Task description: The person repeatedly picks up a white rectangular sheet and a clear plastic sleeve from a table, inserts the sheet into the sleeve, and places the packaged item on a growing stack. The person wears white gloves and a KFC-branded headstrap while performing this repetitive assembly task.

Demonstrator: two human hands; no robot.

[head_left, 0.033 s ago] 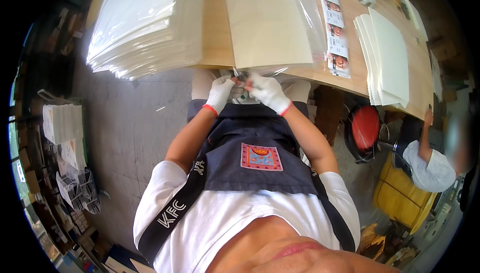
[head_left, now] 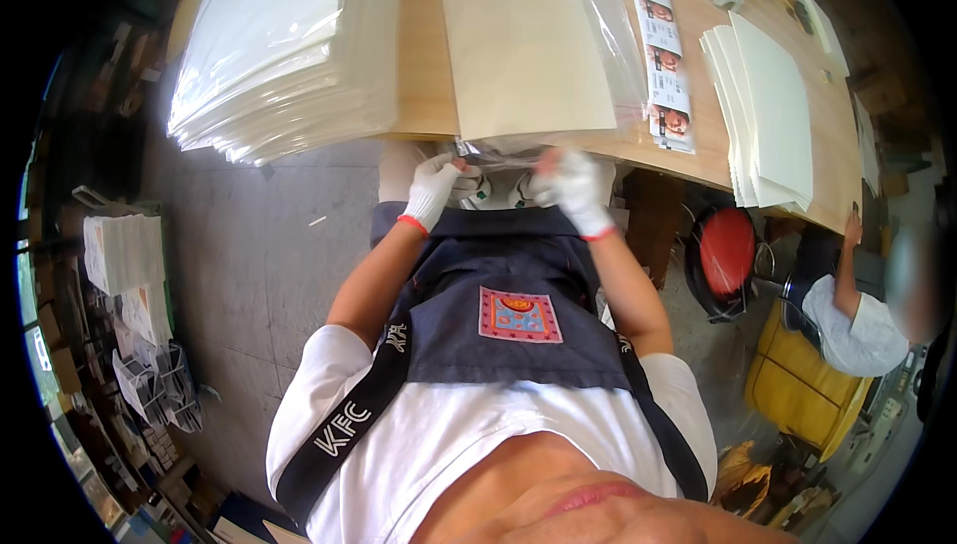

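Note:
A cream sheet [head_left: 523, 45] lies inside a clear plastic sleeve [head_left: 618, 35] on the wooden table [head_left: 424, 75], its near end at the table's edge. My left hand [head_left: 436, 190] and my right hand [head_left: 575, 188] both wear white gloves with red cuffs. They pinch the sleeve's crinkled open end [head_left: 503, 153], one at each side, just below the table's edge. A dark apron covers my lap under the hands.
A thick stack of bagged sheets [head_left: 289, 55] fills the table's left. Printed cards [head_left: 663, 65] and a stack of white sheets [head_left: 773, 105] lie to the right. A red stool [head_left: 728, 250], a yellow bin [head_left: 797, 384] and a seated person [head_left: 847, 315] are at right; shelves [head_left: 130, 275] at left.

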